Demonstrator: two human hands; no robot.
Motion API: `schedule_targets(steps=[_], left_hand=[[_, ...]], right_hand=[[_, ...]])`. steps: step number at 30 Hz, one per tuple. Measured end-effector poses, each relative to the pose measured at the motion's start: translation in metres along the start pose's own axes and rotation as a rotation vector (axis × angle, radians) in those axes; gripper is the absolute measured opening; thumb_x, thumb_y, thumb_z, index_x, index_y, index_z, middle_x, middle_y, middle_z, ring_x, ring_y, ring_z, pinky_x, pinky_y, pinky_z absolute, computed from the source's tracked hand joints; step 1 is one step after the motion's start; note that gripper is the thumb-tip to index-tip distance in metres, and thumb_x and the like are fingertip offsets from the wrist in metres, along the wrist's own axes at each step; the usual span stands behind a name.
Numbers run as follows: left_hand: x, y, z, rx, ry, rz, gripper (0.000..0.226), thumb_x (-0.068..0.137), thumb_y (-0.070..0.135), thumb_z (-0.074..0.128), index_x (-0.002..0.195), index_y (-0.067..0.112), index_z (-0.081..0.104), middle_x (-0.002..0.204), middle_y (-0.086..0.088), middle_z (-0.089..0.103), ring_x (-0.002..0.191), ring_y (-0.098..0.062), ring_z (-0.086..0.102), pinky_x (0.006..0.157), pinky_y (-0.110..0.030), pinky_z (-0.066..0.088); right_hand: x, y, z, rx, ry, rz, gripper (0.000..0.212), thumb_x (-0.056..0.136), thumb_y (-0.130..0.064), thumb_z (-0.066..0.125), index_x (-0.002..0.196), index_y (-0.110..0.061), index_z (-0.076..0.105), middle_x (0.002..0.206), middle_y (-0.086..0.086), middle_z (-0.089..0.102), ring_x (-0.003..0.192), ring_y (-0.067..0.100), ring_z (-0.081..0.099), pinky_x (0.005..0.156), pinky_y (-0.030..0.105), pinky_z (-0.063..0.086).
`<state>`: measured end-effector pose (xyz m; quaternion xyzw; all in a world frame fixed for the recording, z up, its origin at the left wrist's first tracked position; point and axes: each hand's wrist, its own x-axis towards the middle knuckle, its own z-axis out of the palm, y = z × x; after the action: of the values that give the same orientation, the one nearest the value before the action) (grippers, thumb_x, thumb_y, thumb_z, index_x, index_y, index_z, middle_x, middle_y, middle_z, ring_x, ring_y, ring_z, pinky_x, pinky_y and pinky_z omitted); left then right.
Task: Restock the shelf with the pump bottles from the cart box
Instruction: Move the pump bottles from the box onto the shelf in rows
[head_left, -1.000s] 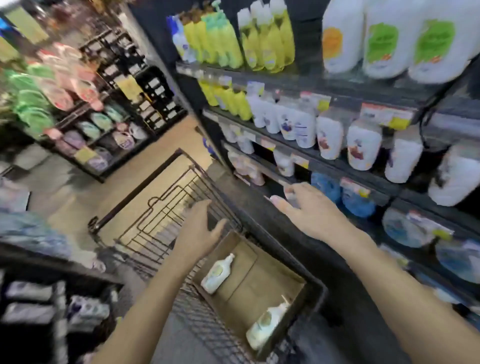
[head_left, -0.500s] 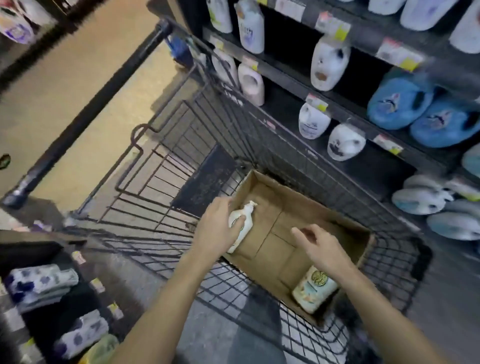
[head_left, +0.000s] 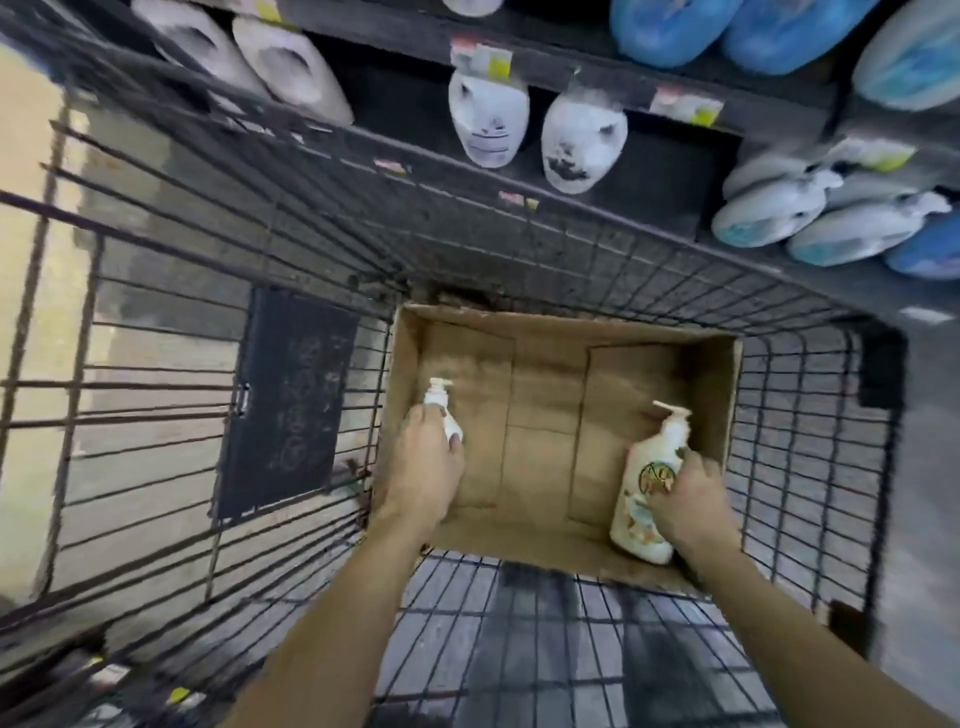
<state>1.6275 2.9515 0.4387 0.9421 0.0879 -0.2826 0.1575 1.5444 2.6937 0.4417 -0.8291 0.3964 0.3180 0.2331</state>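
Store shelving (head_left: 571, 67) runs along the far side of a wire cart (head_left: 613, 244), and a cardboard box (head_left: 550, 332) sits open-topped in the cart's basket, where both hands reach.

The left hand (head_left: 423, 467) is wrapped around the body of the left pump bottle (head_left: 441, 410) at the box's left wall; fingers curl over the bottle and the thumb tip shows at its right side, so only the white shoulder and pump head stick out past the knuckles. The right hand (head_left: 688, 499) closes on the right pump bottle (head_left: 649, 478) from its right side, fingers over the label, near the box's right wall. This bottle appears to lie tilted with its pump pointing to the far side; whether it is lifted clear of the cardboard I cannot tell.

Gripping each bottle by its broad body rather than the thin pump probably gives a firmer hold for the lift. Taking one per hand looks like a way to empty the box in a single trip, as no other bottles show inside it.

Beyond the cart rim, the shelves hold white jugs (head_left: 488, 124) and blue refill pouches (head_left: 670, 26), with price tags (head_left: 480, 57) on the edges. Where the pump bottles belong is not visible from this angle.
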Motion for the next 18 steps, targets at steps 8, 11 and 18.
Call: schedule_targets(steps=[8,11,18], left_hand=[[0.039,-0.023,0.048,0.232,-0.128,-0.078,0.057,0.091,0.026,0.064,0.135,0.001,0.04,0.134,-0.016,0.052,0.121,-0.031,0.048,0.101,-0.035,0.036],[0.048,-0.035,0.061,0.314,-0.108,-0.114,0.06,0.091,0.033,0.063,0.135,0.0,0.04,0.133,-0.016,0.05,0.122,-0.031,0.045,0.1,-0.033,0.035],[0.047,-0.038,0.069,0.217,-0.12,-0.158,0.048,0.087,0.026,0.07,0.125,0.009,0.045,0.128,-0.015,0.052,0.12,-0.033,0.045,0.097,-0.037,0.039]], right_hand=[[0.035,0.01,0.041,0.023,0.141,0.158,0.056,0.083,-0.008,0.07,0.126,0.017,0.042,0.123,0.039,0.049,0.112,0.052,0.048,0.098,0.054,0.04],[0.042,0.006,0.047,-0.009,0.109,0.187,0.071,0.078,-0.029,0.082,0.127,0.01,0.048,0.126,0.034,0.045,0.115,0.049,0.045,0.101,0.053,0.039],[0.04,0.024,0.065,0.26,-0.196,0.298,0.085,0.072,-0.046,0.085,0.134,-0.006,0.043,0.124,0.021,0.063,0.111,0.039,0.063,0.083,0.045,0.056]])
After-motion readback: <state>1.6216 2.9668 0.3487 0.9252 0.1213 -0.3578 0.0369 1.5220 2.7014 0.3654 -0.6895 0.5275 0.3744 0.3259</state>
